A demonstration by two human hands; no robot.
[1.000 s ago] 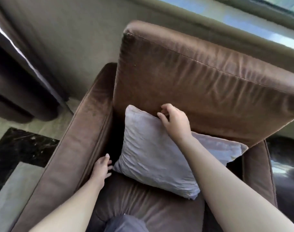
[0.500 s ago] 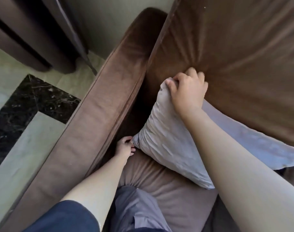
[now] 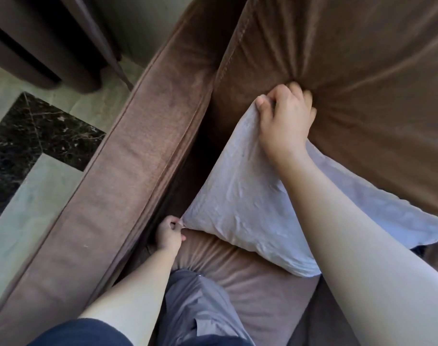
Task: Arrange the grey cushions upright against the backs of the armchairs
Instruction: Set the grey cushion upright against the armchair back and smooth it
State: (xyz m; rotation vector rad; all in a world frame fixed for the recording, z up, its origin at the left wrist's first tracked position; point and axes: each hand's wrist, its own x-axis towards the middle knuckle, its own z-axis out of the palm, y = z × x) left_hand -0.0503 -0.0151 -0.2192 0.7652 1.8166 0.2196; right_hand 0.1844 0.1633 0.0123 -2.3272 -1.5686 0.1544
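Well left of the grey cushion (image 3: 238, 201), pale floor (image 3: 50, 186) with a dark marble inlay (image 3: 38, 136) and brown curtains (image 3: 50, 41), then the armchair's brown armrest (image 3: 128, 171) just beside it. Pinching the cushion's lower-left corner with the left hand (image 3: 169, 234), fingers curled tight, low down by the seat (image 3: 250, 283) and a grey trouser knee (image 3: 195, 303). Gripping the cushion's top corner with the right hand (image 3: 285, 121), knuckles dug into the puckered backrest (image 3: 362, 83) behind it, propping the cushion tilted on the seat and leaning against that backrest.
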